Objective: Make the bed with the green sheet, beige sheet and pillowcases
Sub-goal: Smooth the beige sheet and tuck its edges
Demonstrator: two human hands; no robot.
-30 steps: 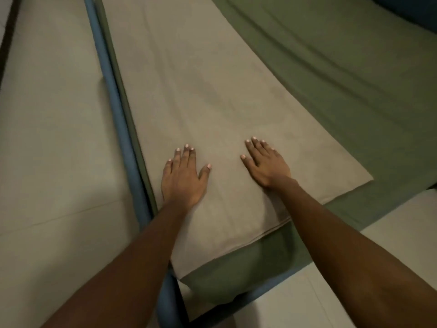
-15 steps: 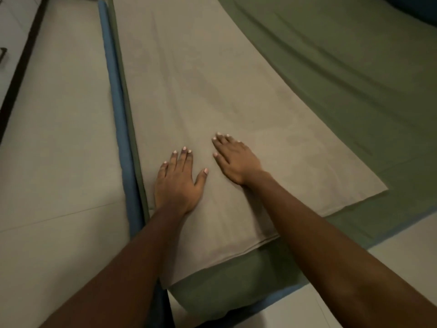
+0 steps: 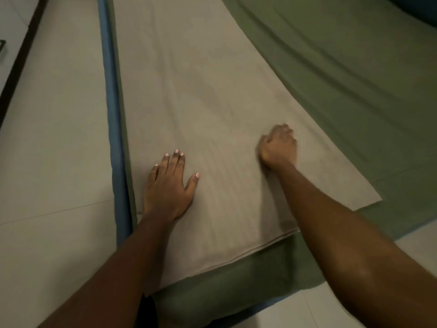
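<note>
Nearest me, the green sheet (image 3: 212, 290) drapes over the bed's corner. The beige sheet (image 3: 201, 95) lies on top of it as a long folded strip along the left side, with its layered near edge crossing just above that corner.

I judge the step to be spreading this strip out over the green. To do it well I would anchor the left side flat, take only the top layer on the right, and draw it evenly toward the bare green so no ridge forms.

My left hand (image 3: 169, 188) rests palm down near the strip's left border, fingers straight and relaxed, gripping nothing. My right hand (image 3: 277, 145) sits farther up and to the right on the beige, with the wrist low and the fingers curled. It is blurred, so I cannot tell whether it pinches cloth.

Beyond the hands, the strip runs on beside the blue mattress edge (image 3: 110, 91). No pillowcases are in view.
</note>
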